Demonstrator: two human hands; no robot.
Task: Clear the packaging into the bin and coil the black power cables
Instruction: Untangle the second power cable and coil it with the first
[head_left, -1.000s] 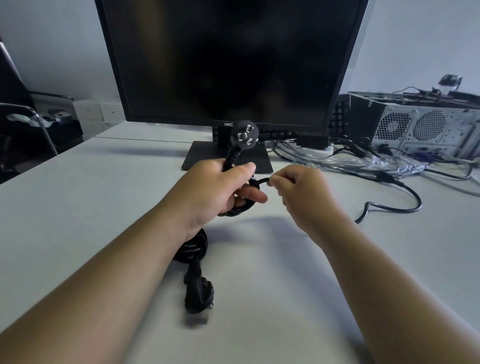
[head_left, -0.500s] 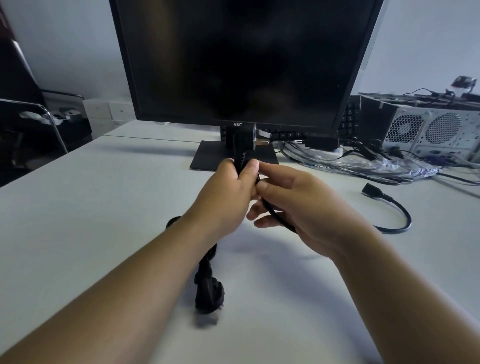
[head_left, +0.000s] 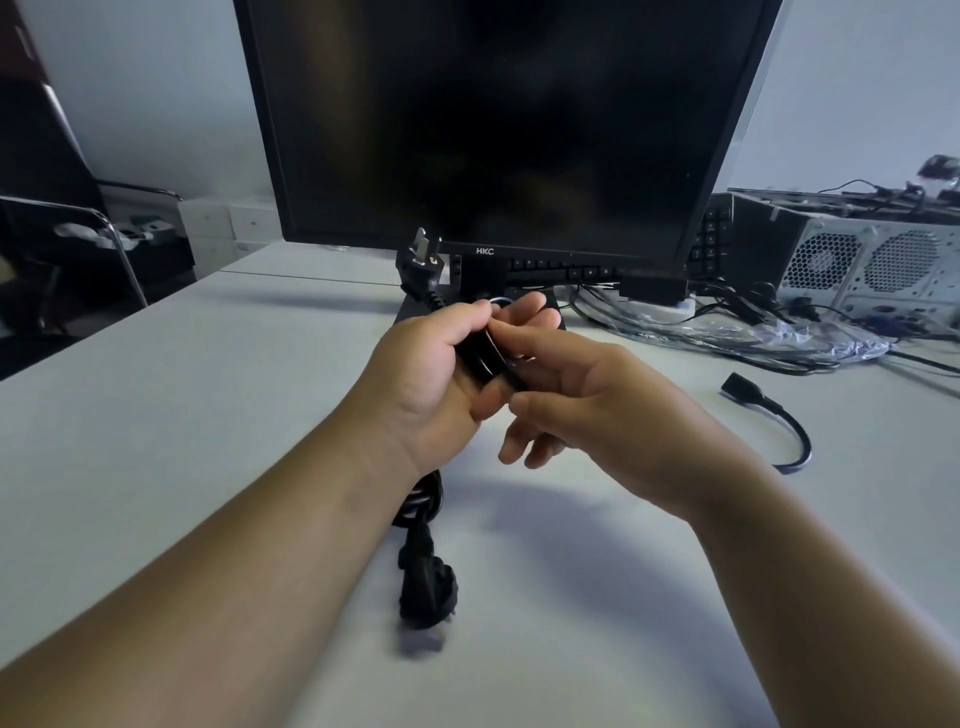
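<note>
**Cable half-wound, both hands on the loops**

Cable (head_left: 485, 358) loops sit bunched in the left hand (head_left: 431, 374), held just above the tabletop (head_left: 208, 415) in front of the monitor (head_left: 498, 130). Its plug (head_left: 420, 265) sticks up past the knuckles, prongs toward the screen. The left fingers (head_left: 467, 317) are curled tight around the bundle. The right hand (head_left: 587, 400) meets it from the side, fingers narrowed, pinching the strand and laying it against the loops.

A second, already bundled cord (head_left: 423, 571) lies on the tabletop under the left forearm, well clear of the work. The free end (head_left: 763, 415) trails off to the right, its connector resting near a heap of clear plastic wrapping (head_left: 779, 332) beside the computer case (head_left: 872, 260).

To do this turn well, I'd keep the left grip firm so the stack doesn't spring open, feed each new loop the same size as the others, and let the strand roll between the right fingertips so it lies flat, not kinked. Drawing the tail in gently should stop the connector snagging the wrapping.
</note>
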